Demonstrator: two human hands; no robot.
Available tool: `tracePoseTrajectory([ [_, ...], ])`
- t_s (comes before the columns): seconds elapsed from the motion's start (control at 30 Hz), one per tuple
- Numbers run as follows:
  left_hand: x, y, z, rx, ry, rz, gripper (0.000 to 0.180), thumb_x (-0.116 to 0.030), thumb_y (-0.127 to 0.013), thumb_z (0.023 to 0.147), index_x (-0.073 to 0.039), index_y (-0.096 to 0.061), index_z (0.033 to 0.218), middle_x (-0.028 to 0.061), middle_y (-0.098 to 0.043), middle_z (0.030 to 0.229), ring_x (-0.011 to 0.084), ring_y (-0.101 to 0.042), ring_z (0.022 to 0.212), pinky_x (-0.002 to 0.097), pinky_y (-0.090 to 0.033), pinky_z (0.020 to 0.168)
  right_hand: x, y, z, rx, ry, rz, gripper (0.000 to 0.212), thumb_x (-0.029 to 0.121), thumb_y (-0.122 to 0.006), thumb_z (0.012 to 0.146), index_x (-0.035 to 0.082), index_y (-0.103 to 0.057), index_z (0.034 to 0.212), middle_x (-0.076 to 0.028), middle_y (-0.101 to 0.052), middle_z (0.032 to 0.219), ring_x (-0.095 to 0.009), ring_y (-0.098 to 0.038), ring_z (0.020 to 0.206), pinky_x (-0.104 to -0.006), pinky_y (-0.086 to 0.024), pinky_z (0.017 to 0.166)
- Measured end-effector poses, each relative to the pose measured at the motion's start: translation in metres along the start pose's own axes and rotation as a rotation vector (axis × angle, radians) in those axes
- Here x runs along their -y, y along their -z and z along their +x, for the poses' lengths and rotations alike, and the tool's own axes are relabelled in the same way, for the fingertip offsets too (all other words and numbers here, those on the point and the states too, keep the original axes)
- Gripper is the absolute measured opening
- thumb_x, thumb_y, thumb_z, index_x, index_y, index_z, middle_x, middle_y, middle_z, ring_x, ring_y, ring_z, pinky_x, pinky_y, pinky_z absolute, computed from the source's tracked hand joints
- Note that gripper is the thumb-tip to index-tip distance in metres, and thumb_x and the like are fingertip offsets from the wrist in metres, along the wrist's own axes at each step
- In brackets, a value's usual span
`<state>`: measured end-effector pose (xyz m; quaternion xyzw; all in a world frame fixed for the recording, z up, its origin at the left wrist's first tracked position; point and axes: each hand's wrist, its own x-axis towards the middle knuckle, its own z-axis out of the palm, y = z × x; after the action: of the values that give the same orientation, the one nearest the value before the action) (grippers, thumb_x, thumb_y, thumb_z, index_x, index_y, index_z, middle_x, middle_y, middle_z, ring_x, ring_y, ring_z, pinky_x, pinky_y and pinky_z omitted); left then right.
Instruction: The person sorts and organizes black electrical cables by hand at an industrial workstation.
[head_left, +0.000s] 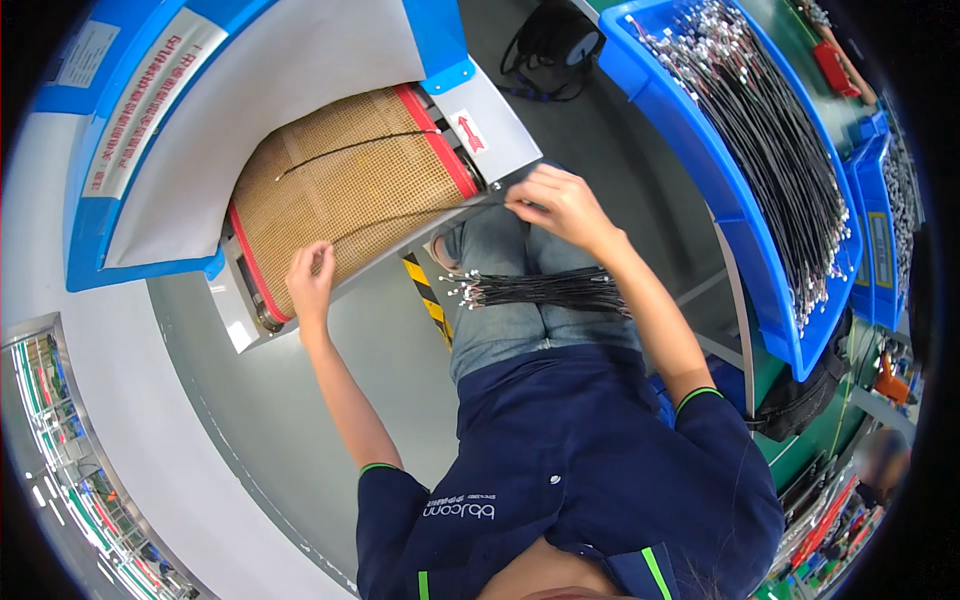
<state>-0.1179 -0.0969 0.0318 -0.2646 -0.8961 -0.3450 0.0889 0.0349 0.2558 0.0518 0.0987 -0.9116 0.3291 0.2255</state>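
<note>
A thin black cable [410, 212] stretches between my two hands along the front edge of the mesh conveyor belt [290, 215]. My left hand [311, 278] pinches its left end over the belt's near left part. Closed on the other end is my right hand [565, 207], just past the belt's right corner; its fingertips are somewhat blurred. A second black cable [350, 150] lies by itself farther back on the belt, apart from both hands. Across my lap rests a bundle of black cables [545, 288] with small white connectors at the left end.
A blue and white machine hood [270, 110] arches over the belt's far left side. At the right stands a blue bin [690, 190] heaped with black cables, with another blue bin [878, 225] beyond it. Black and yellow tape [427, 300] marks the floor.
</note>
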Motion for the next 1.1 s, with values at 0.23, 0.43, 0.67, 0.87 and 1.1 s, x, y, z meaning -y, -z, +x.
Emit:
tracePoseTrajectory([
  [0.23, 0.053, 0.002, 0.042, 0.045, 0.024, 0.047, 0.014, -0.013, -0.067, 0.084, -0.001, -0.065, 0.090, 0.0124, -0.062, 0.108, 0.0264, -0.059, 0.102, 0.0356, -0.045, 0.090, -0.016, -0.068, 0.038, -0.107, -0.016, -0.014, 0.013, 0.012, -0.072, 0.072, 0.008, -0.064, 0.082, -0.004, -0.059, 0.093, -0.025, -0.055, 0.098, -0.0374, -0.044, 0.088],
  [0.43, 0.047, 0.010, 0.027, 0.064, 0.123, 0.056, 0.026, -0.016, -0.062, 0.089, -0.004, -0.061, 0.113, 0.0114, -0.059, 0.119, 0.0258, -0.057, 0.108, 0.0342, -0.045, 0.093, -0.007, -0.052, 0.013, -0.088, -0.095, 0.113, 0.014, 0.009, -0.070, 0.075, 0.007, -0.065, 0.087, -0.007, -0.058, 0.099, -0.027, -0.053, 0.102, -0.0370, -0.044, 0.089],
  [0.67, -0.032, -0.024, -0.032, 0.084, 0.130, -0.154, 0.023, -0.010, -0.058, 0.090, -0.003, -0.061, 0.112, 0.0121, -0.061, 0.111, 0.0269, -0.058, 0.106, 0.0344, -0.044, 0.093, -0.012, -0.021, -0.094, 0.389, -0.432, 0.035, 0.016, 0.019, -0.071, 0.077, 0.005, -0.068, 0.085, -0.007, -0.063, 0.098, -0.026, -0.054, 0.102, -0.0376, -0.043, 0.091],
  [0.87, -0.076, -0.081, -0.058, 0.297, 0.069, -0.303, 0.020, -0.009, -0.060, 0.088, -0.004, -0.063, 0.108, 0.0119, -0.061, 0.109, 0.0274, -0.058, 0.104, 0.0347, -0.044, 0.091, -0.015, -0.022, -0.110, 0.589, -0.493, 0.071, 0.013, 0.017, -0.071, 0.075, 0.005, -0.067, 0.077, -0.009, -0.065, 0.094, -0.028, -0.058, 0.098, -0.0376, -0.044, 0.089],
  [1.1, -0.078, -0.108, -0.081, 0.480, 0.005, -0.288, 0.030, -0.013, -0.056, 0.091, -0.006, -0.057, 0.120, 0.0130, -0.054, 0.121, 0.0305, -0.051, 0.113, 0.0376, -0.040, 0.098, -0.009, -0.013, -0.108, 0.485, -0.495, 0.177, 0.013, 0.011, -0.068, 0.077, 0.003, -0.062, 0.086, -0.010, -0.065, 0.080, -0.028, -0.062, 0.082, -0.0369, -0.048, 0.079],
])
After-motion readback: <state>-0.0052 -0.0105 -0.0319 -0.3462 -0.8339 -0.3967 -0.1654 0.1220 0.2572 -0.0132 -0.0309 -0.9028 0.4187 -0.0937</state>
